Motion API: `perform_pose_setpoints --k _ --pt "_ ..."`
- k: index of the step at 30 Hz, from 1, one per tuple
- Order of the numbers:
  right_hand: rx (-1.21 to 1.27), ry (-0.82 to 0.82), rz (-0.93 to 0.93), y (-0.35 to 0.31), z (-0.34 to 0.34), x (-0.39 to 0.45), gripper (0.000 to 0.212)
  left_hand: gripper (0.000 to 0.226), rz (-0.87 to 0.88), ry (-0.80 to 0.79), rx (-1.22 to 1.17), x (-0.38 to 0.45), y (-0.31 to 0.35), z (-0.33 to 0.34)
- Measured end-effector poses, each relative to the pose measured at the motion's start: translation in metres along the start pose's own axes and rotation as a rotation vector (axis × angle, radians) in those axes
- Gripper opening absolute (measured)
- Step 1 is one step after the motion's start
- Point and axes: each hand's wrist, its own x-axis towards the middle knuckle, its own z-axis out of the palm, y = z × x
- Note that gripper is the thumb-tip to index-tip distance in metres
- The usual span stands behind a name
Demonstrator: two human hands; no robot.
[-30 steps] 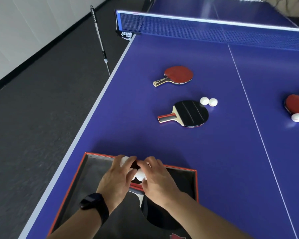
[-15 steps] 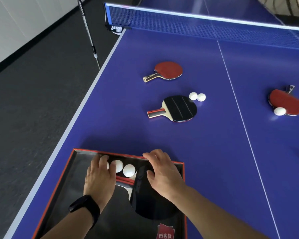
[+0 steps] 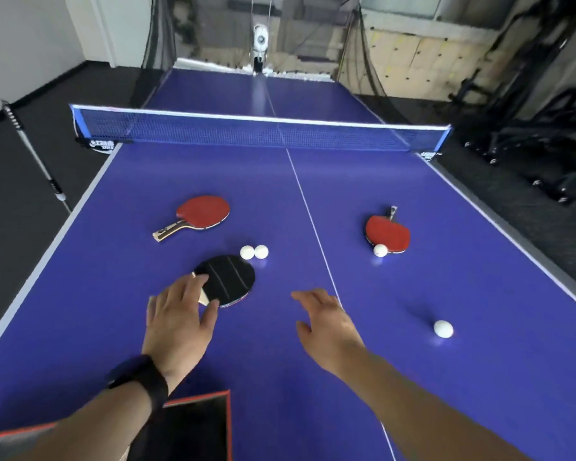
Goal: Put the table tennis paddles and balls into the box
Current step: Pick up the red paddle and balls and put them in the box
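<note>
Both bare hands were stretched out over the blue table tennis table (image 3: 113, 327), palms down and well apart from each other. The left hand (image 3: 177, 322), with a black band on its wrist, had its fingers spread over the handle end of the black-faced paddle (image 3: 228, 279) at the centre of the frame; whether they touched it could not be told. The right hand (image 3: 330, 324) hovered open and empty just right of the white centre line.

Two white balls (image 3: 254, 252) lay touching each other just above the black-faced paddle. A red-faced paddle with a pale wooden handle (image 3: 202, 212) lay at the centre left, and a second red-faced paddle (image 3: 388, 232) lay at the centre right with a white ball (image 3: 380, 250) at its lower edge. A lone white ball (image 3: 443, 329) sat at the right of the frame, near the right hand. The dark box with a red rim (image 3: 210, 424) showed at the bottom edge, partly hidden under the left forearm. The blue net (image 3: 260, 131) crossed the upper part.
</note>
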Motion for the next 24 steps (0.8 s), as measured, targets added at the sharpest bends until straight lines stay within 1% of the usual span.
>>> perform_pose_setpoints --k 3,5,8,13,20,22,24 --pt "-0.005 0.119 0.045 0.047 -0.045 0.021 0.050 0.046 0.091 -0.003 -0.119 0.054 0.071 0.004" --pt "0.002 0.187 0.076 0.085 -0.074 0.035 0.049 0.049 0.140 -0.013 -0.158 0.085 0.121 0.019" --pt "0.001 0.231 0.110 0.144 -0.102 0.053 0.049 0.051 0.184 -0.056 -0.169 0.115 0.185 0.052" --pt "-0.011 0.227 0.158 0.242 -0.120 0.078 0.046 0.052 0.190 -0.190 -0.178 0.137 0.266 0.124" --pt "0.021 0.154 0.221 0.365 -0.115 0.128 0.051 0.058 0.181 -0.373 -0.189 0.169 0.332 0.249" --pt "0.019 0.119 0.244 0.392 -0.107 0.145 0.052 0.051 0.161 -0.422 -0.177 0.177 0.343 0.281" --pt "0.008 0.078 0.267 0.415 -0.099 0.162 0.052 0.036 0.149 -0.463 -0.139 0.185 0.350 0.310"
